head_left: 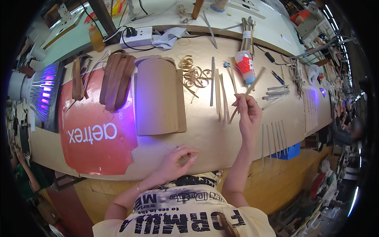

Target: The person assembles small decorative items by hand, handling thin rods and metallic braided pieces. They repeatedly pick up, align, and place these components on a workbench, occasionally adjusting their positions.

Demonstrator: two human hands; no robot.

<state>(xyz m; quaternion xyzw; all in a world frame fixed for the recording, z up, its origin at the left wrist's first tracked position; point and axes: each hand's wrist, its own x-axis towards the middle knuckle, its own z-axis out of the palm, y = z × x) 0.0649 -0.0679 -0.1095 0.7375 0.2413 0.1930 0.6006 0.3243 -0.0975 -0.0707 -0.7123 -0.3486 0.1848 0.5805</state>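
Right hand [248, 110] is pinching a thin tan strip [257, 78]; left hand [178, 161] is curling loosely near the edge of the surface [213, 138].

Tan worktable [209, 128], red sheet [94, 156], tan strips [224, 96], curled gold strips [196, 80], bottle [245, 65]

A narrow tan strip [257, 79] slants up and rightward, pinched in the right hand [248, 110].

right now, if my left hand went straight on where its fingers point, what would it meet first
Probably your right forearm, though depth is unclear: the left hand might pass beneath it.
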